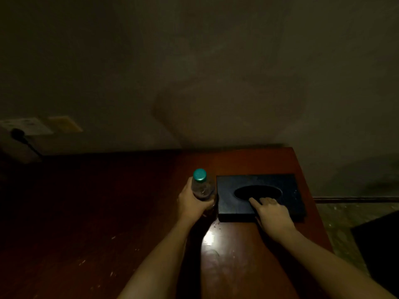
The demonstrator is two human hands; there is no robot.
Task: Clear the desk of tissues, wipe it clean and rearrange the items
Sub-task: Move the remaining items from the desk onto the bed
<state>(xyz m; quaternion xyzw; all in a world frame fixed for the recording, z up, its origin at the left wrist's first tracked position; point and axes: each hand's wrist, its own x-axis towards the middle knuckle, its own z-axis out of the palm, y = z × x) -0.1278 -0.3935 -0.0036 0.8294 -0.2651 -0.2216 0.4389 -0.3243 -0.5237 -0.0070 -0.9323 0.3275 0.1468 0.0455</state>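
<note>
Desk nearest; left grip wraps bottle, right grip relaxed on adjacent tissue box; socket far left.

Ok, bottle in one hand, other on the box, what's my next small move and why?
Probably stand the bottle down beside the box and let go. The left hand grips it close beside the box, where the right hand rests, near the far right corner of the desk; both look nearly placed.

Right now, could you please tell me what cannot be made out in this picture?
Head view:
- Tissue box opening: black inside, so any tissues are unseen.
- Bottle base: hidden by the gripping left hand.
- Desk, left part: too dark for detail.
- Wall socket, far left: dim and blurred.
</note>
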